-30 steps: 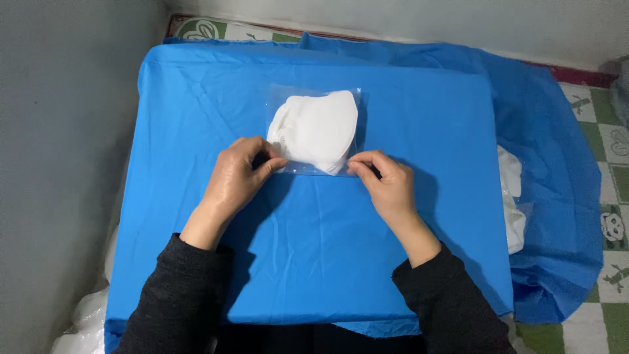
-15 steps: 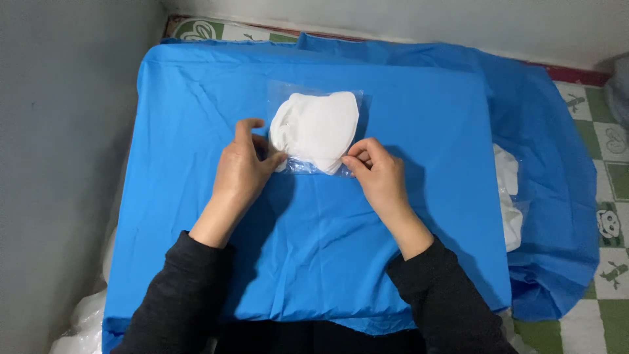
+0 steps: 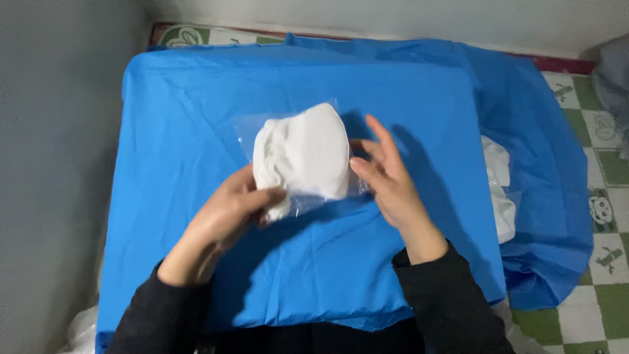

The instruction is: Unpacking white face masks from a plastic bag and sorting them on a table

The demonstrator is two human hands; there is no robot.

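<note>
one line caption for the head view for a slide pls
Left hand lifts a clear bag of white cloth above a blue-covered table; right hand open beside it.

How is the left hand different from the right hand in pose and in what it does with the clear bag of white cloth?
The left hand grips the clear bag at its lower corner, thumb on top; the right hand only touches the bag's right edge. The left hand's fingers are curled; the right hand's are spread and nearly straight. Both wear black sleeves and are above the blue sheet.

White folded fabric item [image 3: 303, 154] sat inside clear plastic bag [image 3: 298, 160], gathered edge toward left. Bag was lifted and tilted above blue-covered table [image 3: 196, 118], bottom corner pinched.
</note>
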